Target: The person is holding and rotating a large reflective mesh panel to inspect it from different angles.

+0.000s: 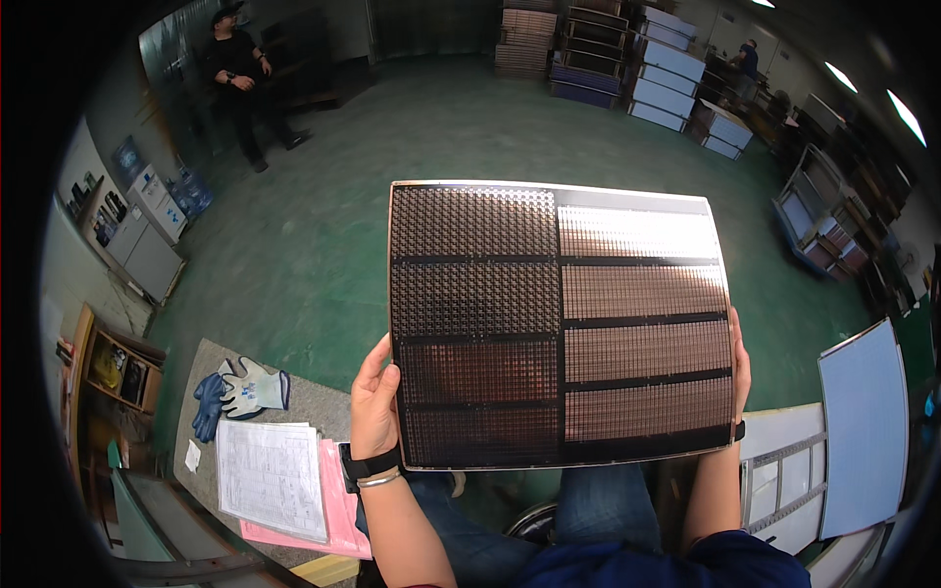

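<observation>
Your blue jeans (608, 505) are close below you, under your arms. On your left wrist you have a black wristband (372, 465) and a silver bracelet (378, 480). Your left hand (374, 407) grips the left edge of a big circuit board panel (562, 363), with the thumb at its side. Your right hand (742, 363) holds the right edge; its thumb is hidden. The panel is up in front of you, over your lap, between both hands. It has eight blocks full of tiny squares. The left ones look dark, and the right ones look coppery, with a bright shine at the top.

Just left of you is a gray table (319, 397). White papers (270, 480) lie partly on pink sheets (338, 500), and a pale glove (257, 387) lies beside a blue glove (208, 407). On your right, a light blue board (863, 431) leans next to a metal frame (789, 480).

Past the panel is the green floor (323, 206). Far off, a person in dark clothes (235, 73) is near the left wall, and tall stacks (667, 73) stand at the back.
</observation>
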Motion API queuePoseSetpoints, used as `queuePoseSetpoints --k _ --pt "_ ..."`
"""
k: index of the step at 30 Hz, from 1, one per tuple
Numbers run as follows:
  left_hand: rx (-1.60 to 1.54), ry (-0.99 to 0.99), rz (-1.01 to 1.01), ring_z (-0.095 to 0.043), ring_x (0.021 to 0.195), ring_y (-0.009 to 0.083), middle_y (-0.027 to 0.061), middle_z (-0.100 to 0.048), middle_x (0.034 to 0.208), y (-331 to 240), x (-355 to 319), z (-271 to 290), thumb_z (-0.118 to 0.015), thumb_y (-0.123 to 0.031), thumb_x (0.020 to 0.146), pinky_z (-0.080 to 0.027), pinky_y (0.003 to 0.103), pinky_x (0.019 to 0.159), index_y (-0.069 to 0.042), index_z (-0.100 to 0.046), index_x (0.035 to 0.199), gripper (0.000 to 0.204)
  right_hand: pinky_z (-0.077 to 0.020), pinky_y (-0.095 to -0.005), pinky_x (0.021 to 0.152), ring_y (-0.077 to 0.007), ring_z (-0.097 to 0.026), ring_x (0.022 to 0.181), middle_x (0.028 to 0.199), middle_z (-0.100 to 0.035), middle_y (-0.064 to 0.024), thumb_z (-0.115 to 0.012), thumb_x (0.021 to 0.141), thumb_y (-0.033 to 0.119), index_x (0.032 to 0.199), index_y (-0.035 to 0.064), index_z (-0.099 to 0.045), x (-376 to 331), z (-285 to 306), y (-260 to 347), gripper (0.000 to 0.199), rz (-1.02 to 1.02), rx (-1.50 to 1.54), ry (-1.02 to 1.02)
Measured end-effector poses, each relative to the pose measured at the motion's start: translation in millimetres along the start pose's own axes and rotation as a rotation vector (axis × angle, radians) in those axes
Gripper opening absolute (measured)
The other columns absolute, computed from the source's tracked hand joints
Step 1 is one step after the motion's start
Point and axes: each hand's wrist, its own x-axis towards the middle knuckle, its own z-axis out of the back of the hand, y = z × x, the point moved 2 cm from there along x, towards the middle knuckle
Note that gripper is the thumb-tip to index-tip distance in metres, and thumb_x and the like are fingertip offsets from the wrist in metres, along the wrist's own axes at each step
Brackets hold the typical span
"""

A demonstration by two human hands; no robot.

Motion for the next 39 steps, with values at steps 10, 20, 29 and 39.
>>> queuePoseSetpoints --k 10,20,29,39 --pt "0.017 -0.006 0.000 -0.054 0.109 0.0164 0.0110 -0.054 0.123 1 0 -1 -0.056 -0.011 0.089 -0.042 0.030 0.095 0.001 -0.043 0.129 0.044 -0.0333 -0.0296 0.103 -0.0181 -0.040 0.124 0.138 -0.038 -0.0112 -0.024 0.097 0.023 0.136 -0.0020 -0.031 -3 2 1 0.047 -0.034 0.046 -0.040" --pt "0.026 -0.012 -0.003 -0.055 0.106 0.0156 0.0102 -0.056 0.121 0 0 0 -0.057 -0.012 0.088 -0.043 0.029 0.093 0.000 -0.045 0.128 0.043 -0.0365 -0.0282 0.100 -0.0168 -0.044 0.120 0.133 -0.043 -0.0098 -0.026 0.098 0.026 0.134 -0.0020 -0.034 -6 -7 1 0.047 -0.025 -0.001 -0.079" --pt "0.011 -0.015 0.006 -0.057 0.102 0.0152 0.0101 -0.057 0.118 1 -1 -2 -0.055 -0.008 0.089 -0.046 0.028 0.089 0.000 -0.044 0.129 0.042 -0.0392 -0.0274 0.097 -0.0156 -0.047 0.116 0.132 -0.045 -0.0088 -0.022 0.098 0.023 0.135 -0.0005 -0.035 -4 -3 -1 0.046 -0.043 0.095 -0.015" --pt "0.017 -0.014 0.004 -0.056 0.104 0.0152 0.0100 -0.057 0.119 1 1 1 -0.054 -0.007 0.089 -0.046 0.028 0.090 -0.001 -0.043 0.130 0.043 -0.0439 -0.0272 0.094 -0.0154 -0.050 0.112 0.129 -0.047 -0.0089 -0.020 0.097 0.026 0.135 0.0006 -0.035 -5 -2 -3 0.048 0.014 -0.103 -0.028"
